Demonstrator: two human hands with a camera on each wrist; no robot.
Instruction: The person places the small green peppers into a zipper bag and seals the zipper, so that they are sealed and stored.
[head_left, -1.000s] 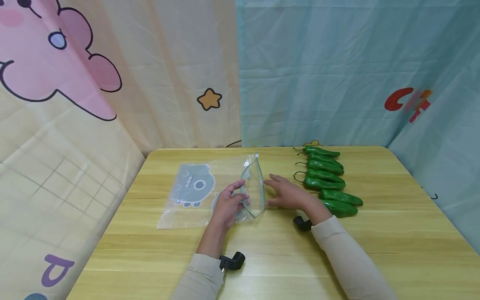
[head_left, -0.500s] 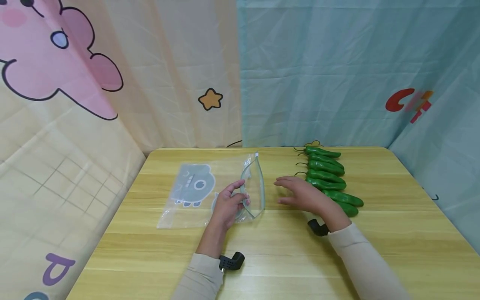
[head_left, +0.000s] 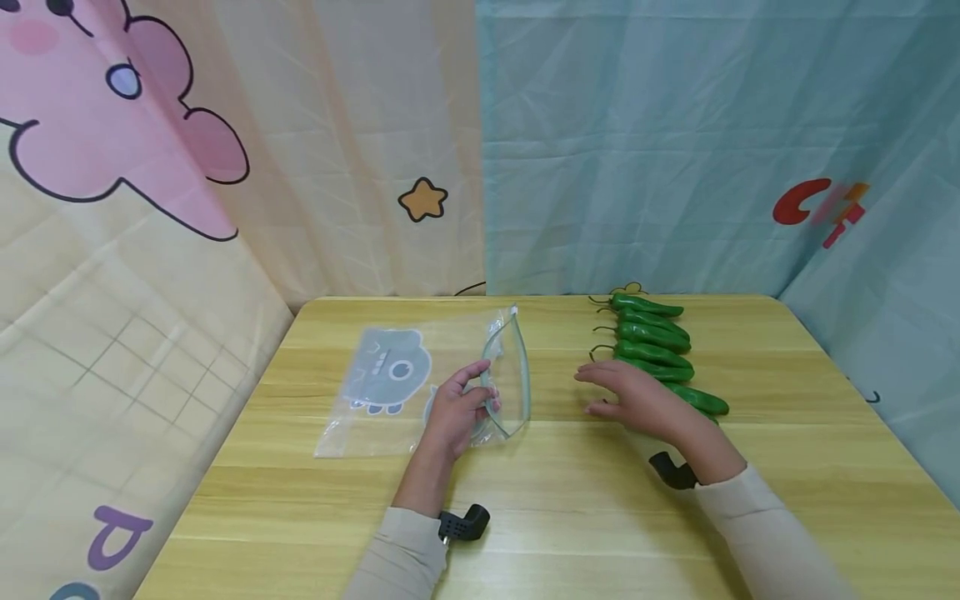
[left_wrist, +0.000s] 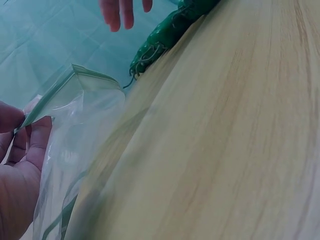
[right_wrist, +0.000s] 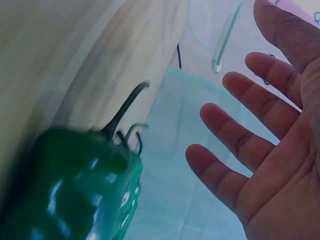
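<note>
A clear zip bag [head_left: 450, 333] with a grey cartoon print lies on the table, its green-edged mouth gaping toward the right. My left hand [head_left: 453, 412] pinches the near lip of that mouth between thumb and fingers; the left wrist view shows the thumb [left_wrist: 10, 117] over the green strip. Several green peppers [head_left: 651, 333] lie in a column on the right, stems pointing left. Over the nearest ones hovers my right hand [head_left: 645, 400], fingers loosely extended and holding nothing, hiding part of them. In the right wrist view a pepper [right_wrist: 75, 185] sits beside the spread fingers [right_wrist: 220, 175].
The wooden table [head_left: 555, 525] ends at a back edge against a printed curtain [head_left: 637, 150]. A slider [head_left: 513, 309] sits at the far end of the bag's mouth. Black wrist cameras [head_left: 465, 523] are strapped to both wrists.
My right hand has moved away from the bag's mouth, rightward to the peppers, covering the nearer ones. My left hand and the bag stay where they were.
</note>
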